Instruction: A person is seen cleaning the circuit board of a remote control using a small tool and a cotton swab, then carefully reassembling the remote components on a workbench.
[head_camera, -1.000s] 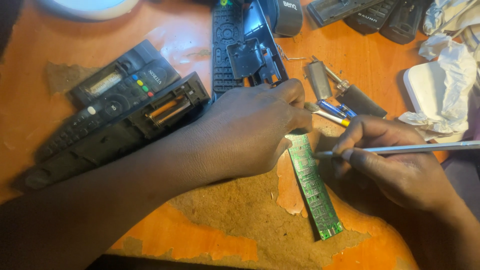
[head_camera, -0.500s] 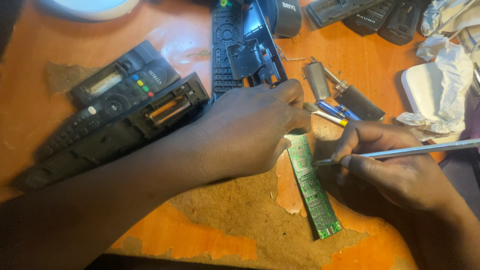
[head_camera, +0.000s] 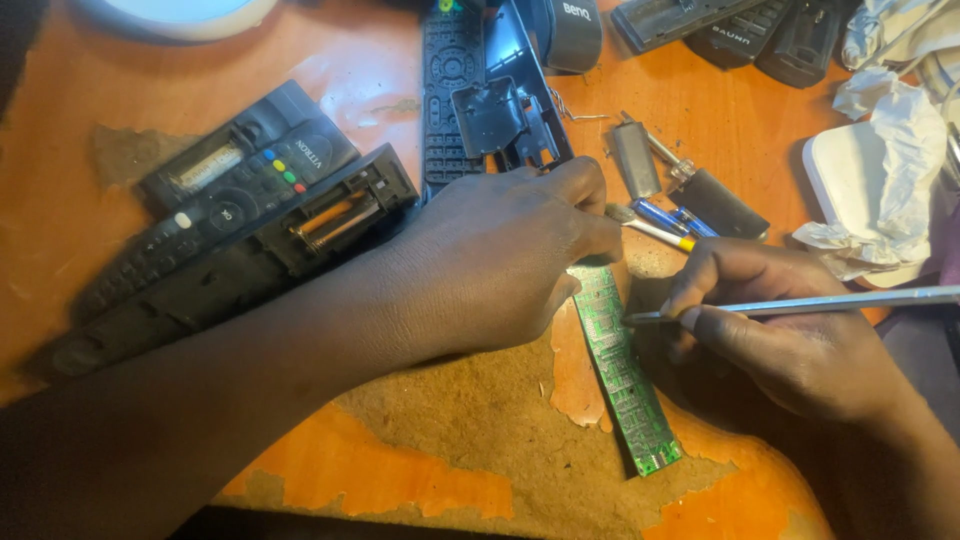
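Left hand (head_camera: 500, 265) pins green circuit board (head_camera: 620, 365); right hand (head_camera: 790, 335) fingers pinch metal rod (head_camera: 830, 300); remotes (head_camera: 230, 200) behind.

left grip (head_camera: 500, 265) bare, no glove, ring or watch; right grip (head_camera: 790, 335) bare, forearms unsleeved

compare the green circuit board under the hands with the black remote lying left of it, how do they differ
The green circuit board is bare, thin and flat; the black remote is a thick closed case with coloured buttons. The left hand pins the board's top end while the right hand sets a thin metal tool at its edge; no hand touches the remote. Both are long, narrow, and lie on the worn orange table.
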